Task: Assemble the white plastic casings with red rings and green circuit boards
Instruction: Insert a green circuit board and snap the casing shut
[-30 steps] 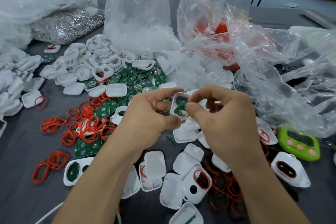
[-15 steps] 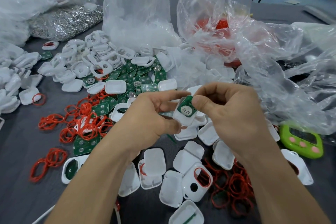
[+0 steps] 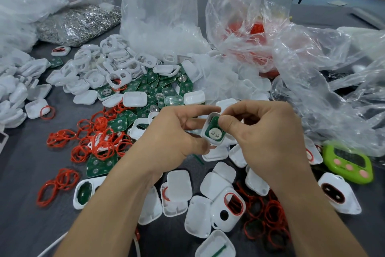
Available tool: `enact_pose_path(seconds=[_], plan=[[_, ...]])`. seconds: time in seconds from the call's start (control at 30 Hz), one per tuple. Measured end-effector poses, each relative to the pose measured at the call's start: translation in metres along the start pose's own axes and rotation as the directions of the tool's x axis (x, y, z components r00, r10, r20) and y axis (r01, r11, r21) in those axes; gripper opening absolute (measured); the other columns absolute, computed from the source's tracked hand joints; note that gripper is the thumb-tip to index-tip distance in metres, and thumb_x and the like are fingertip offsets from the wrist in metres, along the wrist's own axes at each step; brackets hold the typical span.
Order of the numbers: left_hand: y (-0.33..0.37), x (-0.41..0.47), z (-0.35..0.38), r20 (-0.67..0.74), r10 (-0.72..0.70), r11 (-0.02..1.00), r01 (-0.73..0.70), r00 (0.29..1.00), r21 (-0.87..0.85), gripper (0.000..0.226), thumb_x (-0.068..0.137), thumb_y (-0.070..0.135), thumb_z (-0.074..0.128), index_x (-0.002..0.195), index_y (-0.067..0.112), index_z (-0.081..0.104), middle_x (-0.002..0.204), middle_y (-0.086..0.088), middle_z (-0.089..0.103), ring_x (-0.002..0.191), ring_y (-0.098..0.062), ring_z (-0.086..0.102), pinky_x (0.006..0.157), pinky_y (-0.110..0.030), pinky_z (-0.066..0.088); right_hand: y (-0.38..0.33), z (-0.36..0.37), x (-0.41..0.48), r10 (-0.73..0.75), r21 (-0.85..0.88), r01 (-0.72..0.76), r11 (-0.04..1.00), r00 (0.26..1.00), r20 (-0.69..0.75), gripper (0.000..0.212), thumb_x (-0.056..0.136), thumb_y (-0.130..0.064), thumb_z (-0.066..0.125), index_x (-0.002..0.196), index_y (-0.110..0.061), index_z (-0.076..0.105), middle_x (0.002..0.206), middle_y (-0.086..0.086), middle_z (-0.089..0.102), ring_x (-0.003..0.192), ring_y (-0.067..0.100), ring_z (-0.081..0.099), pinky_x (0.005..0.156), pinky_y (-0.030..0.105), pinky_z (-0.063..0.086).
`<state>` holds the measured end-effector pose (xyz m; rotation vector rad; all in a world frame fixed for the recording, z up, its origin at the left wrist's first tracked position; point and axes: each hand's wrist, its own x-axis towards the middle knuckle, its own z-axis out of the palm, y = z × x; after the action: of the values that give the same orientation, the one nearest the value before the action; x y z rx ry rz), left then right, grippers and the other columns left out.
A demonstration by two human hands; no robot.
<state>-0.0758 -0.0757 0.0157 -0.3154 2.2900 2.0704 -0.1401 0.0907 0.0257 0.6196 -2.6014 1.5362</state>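
Above the middle of the table my left hand [image 3: 170,138] grips a white casing [image 3: 215,141] by its left edge. A green circuit board [image 3: 214,131] with two silver pads lies inside that casing. My right hand [image 3: 268,138] pinches the casing's top right, its thumb pressing on the board. Loose red rings [image 3: 100,142] lie in a heap at the left, and green boards [image 3: 164,85] are piled behind the hands. White casing halves [image 3: 216,186] are scattered below my hands.
Clear plastic bags [image 3: 312,69] of parts rise at the back and right. A bag of metal bits [image 3: 79,21] sits back left. A green timer [image 3: 348,163] lies at the right. More white casings [image 3: 12,98] are heaped at the left edge.
The board, held tilted over the casing by my right fingers a second ago, now lies flat inside it. Both hands have stayed close together.
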Motion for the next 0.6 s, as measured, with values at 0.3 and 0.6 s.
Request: enact_pose_path(seconds=[0.3, 0.6], plan=[[0.0, -0.0001, 0.0009, 0.007, 0.0, 1.0, 0.0, 1.0, -0.006, 0.068, 0.077, -0.023, 0.07, 0.129, 0.02, 0.069, 0.098, -0.005, 0.08, 0.09, -0.027, 0.076, 0.085, -0.039, 0.062, 0.0004, 0.0045, -0.0011, -0.025, -0.01, 0.025, 1.0, 0.999, -0.039, 0.013, 0.08, -0.023, 0.086, 0.072, -0.029, 0.078, 0.06, -0.021, 0.068, 0.057, 0.004, 0.064, 0.054, 0.014, 0.046], [-0.0027, 0.0023, 0.0011, 0.004, 0.005, 1.0, -0.005, 1.0, 0.001, 0.067, 0.077, -0.022, 0.071, 0.128, 0.021, 0.07, 0.098, -0.004, 0.08, 0.087, -0.023, 0.077, 0.083, -0.036, 0.062, 0.0035, 0.0085, 0.0004, 0.057, 0.086, -0.054, 0.995, 0.998, -0.036, 0.017, 0.084, -0.019, 0.083, 0.071, -0.027, 0.076, 0.062, -0.014, 0.07, 0.056, 0.005, 0.064, 0.054, 0.015, 0.048]])
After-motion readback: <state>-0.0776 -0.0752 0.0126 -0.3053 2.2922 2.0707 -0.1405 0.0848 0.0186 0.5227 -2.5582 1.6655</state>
